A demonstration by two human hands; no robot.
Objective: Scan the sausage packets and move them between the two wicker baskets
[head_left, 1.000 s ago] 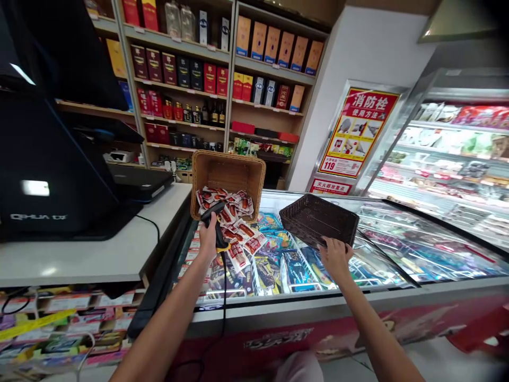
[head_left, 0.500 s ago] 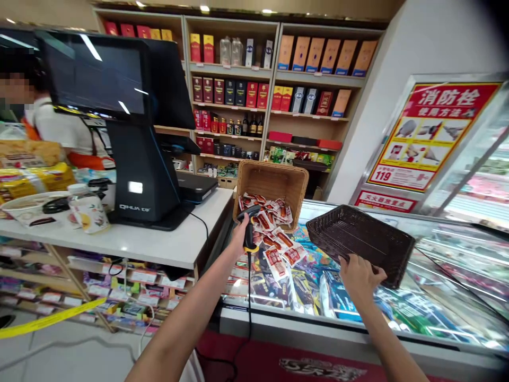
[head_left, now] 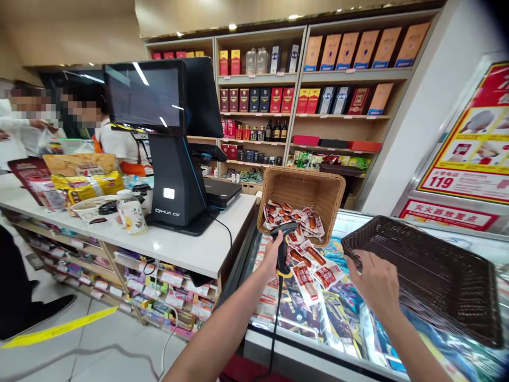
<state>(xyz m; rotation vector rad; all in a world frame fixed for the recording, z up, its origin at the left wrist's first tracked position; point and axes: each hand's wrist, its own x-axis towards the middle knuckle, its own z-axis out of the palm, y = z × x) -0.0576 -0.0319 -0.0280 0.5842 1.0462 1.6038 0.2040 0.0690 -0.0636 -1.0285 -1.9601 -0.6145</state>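
My left hand (head_left: 274,257) is closed around the handle of a black barcode scanner (head_left: 283,249), whose cord hangs down in front of the glass-topped case. Just beyond it, a tan wicker basket (head_left: 304,183) lies tipped toward me, and small red-and-white packaged snacks (head_left: 318,254) spill from its mouth onto the glass. To the right, a dark brown woven basket (head_left: 433,265) rests over the case, tilted. My right hand (head_left: 376,281) grips its left end at the rim, fingertips partly hidden.
A glass-topped display case (head_left: 318,334) holds colourful packages. On the left, a white counter (head_left: 191,249) carries a checkout terminal (head_left: 175,175), a drink bottle (head_left: 131,212), a bowl (head_left: 93,209) and snack bags (head_left: 87,183). Two people stand behind it. Boxed goods fill the back shelves (head_left: 258,79).
The view has turned left, so the scene sits further right. My right hand has shifted from the dark basket's near edge to its left end, and that basket looks closer and larger.
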